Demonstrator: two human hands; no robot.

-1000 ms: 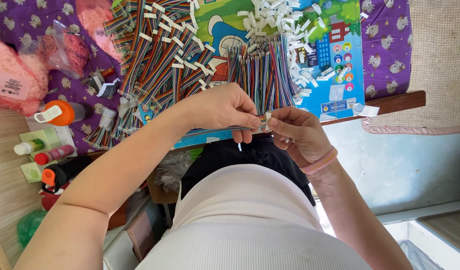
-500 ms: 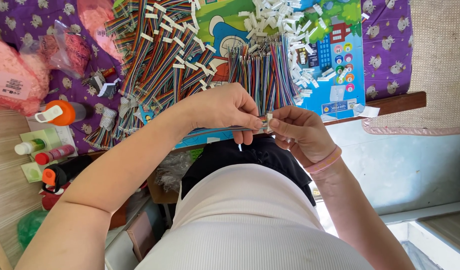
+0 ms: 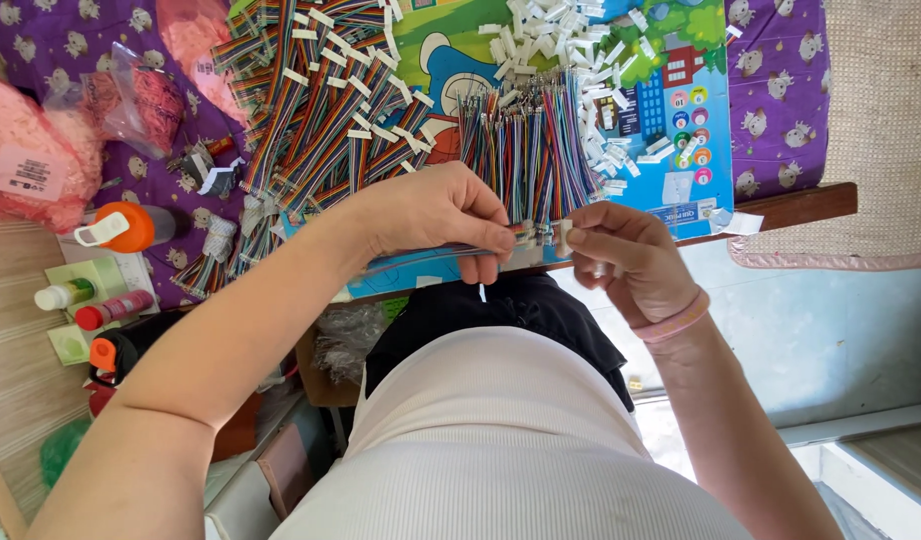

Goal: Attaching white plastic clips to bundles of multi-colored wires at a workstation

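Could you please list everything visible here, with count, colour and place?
Wire bundle: one loose bunch, multicoloured, mat centre, above the hands.
Finished ribbon cables: a pile, rainbow with white ends, mat left.
White connectors: many, white, scattered at mat top and right.
Picture mat: one, mostly blue, on the table.
Purple cloth: one, patterned, under the mat.
Pink bags: at least two, far left.
Orange-capped bottle: one, left.
Small bottles: two, white-capped and red, lower left.
Left hand: holds a thin wire strip, pinched.
Right hand: pinches a small white connector; pink wristband.
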